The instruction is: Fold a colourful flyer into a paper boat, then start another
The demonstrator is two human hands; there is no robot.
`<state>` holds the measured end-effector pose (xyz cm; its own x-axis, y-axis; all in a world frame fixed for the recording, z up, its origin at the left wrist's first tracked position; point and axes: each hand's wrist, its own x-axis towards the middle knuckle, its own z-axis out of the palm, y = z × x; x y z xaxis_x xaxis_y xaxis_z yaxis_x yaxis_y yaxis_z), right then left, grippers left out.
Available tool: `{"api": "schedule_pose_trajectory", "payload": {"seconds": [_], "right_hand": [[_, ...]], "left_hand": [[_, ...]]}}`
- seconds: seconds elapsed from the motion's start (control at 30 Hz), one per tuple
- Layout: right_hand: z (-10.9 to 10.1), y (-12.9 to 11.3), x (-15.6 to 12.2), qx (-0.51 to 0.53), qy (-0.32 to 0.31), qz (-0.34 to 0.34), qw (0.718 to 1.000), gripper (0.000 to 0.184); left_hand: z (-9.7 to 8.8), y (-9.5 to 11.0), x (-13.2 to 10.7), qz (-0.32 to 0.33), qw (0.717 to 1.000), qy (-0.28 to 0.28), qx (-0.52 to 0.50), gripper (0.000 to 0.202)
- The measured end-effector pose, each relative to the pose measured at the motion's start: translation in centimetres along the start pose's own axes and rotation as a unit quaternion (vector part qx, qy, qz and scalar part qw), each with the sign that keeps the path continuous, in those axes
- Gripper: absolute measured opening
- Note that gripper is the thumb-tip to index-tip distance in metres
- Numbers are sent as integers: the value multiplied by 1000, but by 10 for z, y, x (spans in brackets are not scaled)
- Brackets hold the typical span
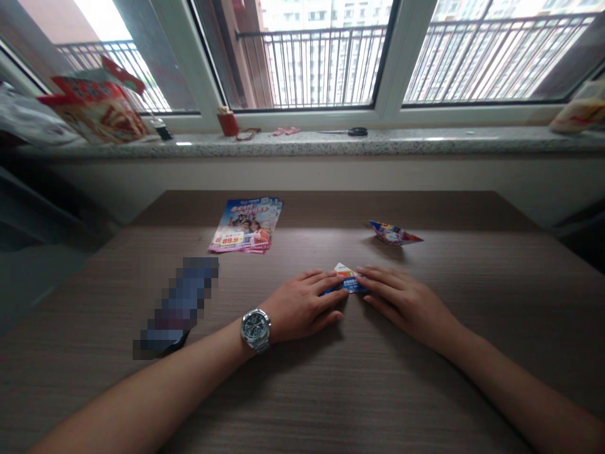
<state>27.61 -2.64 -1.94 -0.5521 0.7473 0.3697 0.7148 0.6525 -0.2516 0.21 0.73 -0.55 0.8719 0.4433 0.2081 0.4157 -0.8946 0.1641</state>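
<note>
A small folded piece of coloured paper point(346, 279) lies on the brown wooden table point(302, 391) in front of me. My left hand point(302, 306), with a metal watch on its wrist, lies flat on the paper's left part, fingers stretched out and pressing down. Fingers extended, my right hand point(401, 302) presses on the paper's right edge. Most of the paper is hidden under the fingers. A finished folded paper boat point(393, 234) sits farther back on the right, apart from both hands.
A stack of coloured flyers point(247, 224) lies at the back left of the table. A blurred dark object point(177, 307) rests left of my left forearm. The stone windowsill point(425, 142) holds a red snack bag point(97, 108), a small red item point(228, 121) and scissors point(352, 132).
</note>
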Motion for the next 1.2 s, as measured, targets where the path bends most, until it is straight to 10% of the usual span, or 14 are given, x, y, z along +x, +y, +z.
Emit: {"api": "schedule_pose_trajectory", "payload": {"seconds": [1.2], "right_hand": [[6,-13,10,103,27,-47,993,25]], "left_hand": [[4,4,4,-3,998,68,10,27]]}}
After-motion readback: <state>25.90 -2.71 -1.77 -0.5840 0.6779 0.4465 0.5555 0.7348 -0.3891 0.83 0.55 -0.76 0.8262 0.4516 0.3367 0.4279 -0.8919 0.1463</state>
